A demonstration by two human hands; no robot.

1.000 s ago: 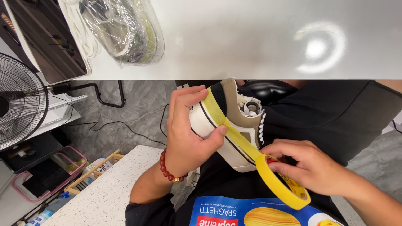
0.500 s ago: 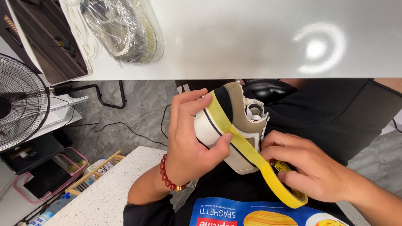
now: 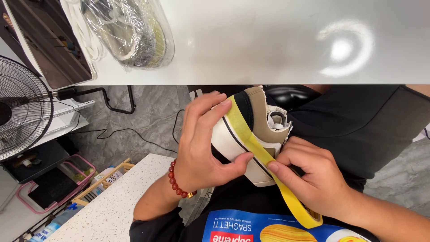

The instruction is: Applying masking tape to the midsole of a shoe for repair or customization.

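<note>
Shoe: the tan, black and white shoe [image 3: 251, 134] is held up in front of your dark shirt, just below the white desk [image 3: 268, 40] edge.
Left hand: your left hand [image 3: 204, 148] wraps the shoe's side, thumb pressing the yellow tape strip [image 3: 244, 134] onto the sole.
Right hand: your right hand [image 3: 313, 179] sits just right of the shoe, fingers curled around the tape roll [image 3: 304, 210], forefinger pushing the strip down (the roll is mostly hidden under it).
Bracelet: red beads [image 3: 179, 183] on the left wrist, below the shoe.
Wrapped shoe: a plastic-wrapped shoe [image 3: 134, 31] lies on the desk, well up and left of the held shoe.
Fan: a standing fan [image 3: 18, 112] is far left of the shoe.
</note>
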